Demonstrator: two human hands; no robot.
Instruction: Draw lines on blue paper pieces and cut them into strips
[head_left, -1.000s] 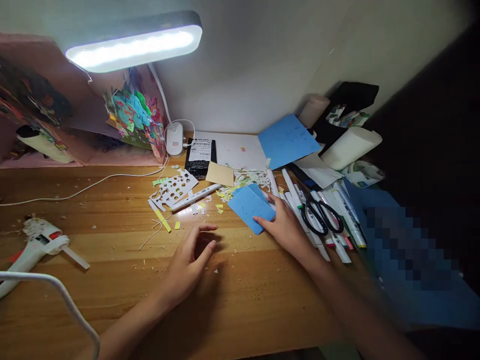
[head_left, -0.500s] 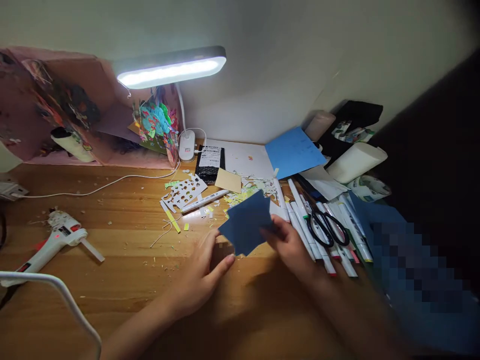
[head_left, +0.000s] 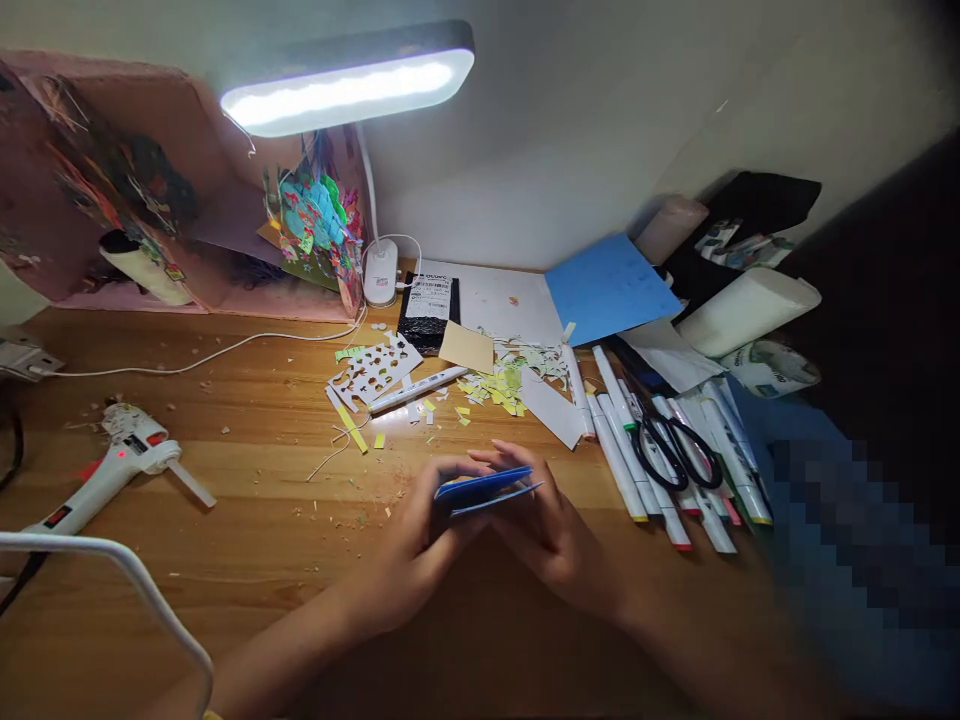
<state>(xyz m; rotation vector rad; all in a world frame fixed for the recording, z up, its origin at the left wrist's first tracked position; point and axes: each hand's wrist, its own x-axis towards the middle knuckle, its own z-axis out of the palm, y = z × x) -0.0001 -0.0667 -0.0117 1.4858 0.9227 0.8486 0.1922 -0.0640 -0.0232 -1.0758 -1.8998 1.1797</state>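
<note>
Between my two hands, over the front middle of the table, is a folded piece of blue paper (head_left: 484,490), seen nearly edge-on with two layers slightly apart. My left hand (head_left: 424,535) grips its left side, thumb below and fingers behind. My right hand (head_left: 544,525) holds the right side, its fingers curled behind the paper and partly hidden by it. Beyond the hands lie yellow and white paper scraps (head_left: 506,385), a white card piece (head_left: 551,405) and a white marker (head_left: 416,390).
A hot glue gun (head_left: 120,465) with a small red light lies at left. Several markers (head_left: 622,465) and black-handled scissors (head_left: 660,450) are at right. A blue sheet (head_left: 611,290) and a punched white card (head_left: 379,370) lie farther back. A lit lamp (head_left: 349,85) hangs above.
The blue paper has tipped from facing me to nearly edge-on and come lower. My left hand has closed on it, and my right hand has moved down and inward. The view has shifted slightly.
</note>
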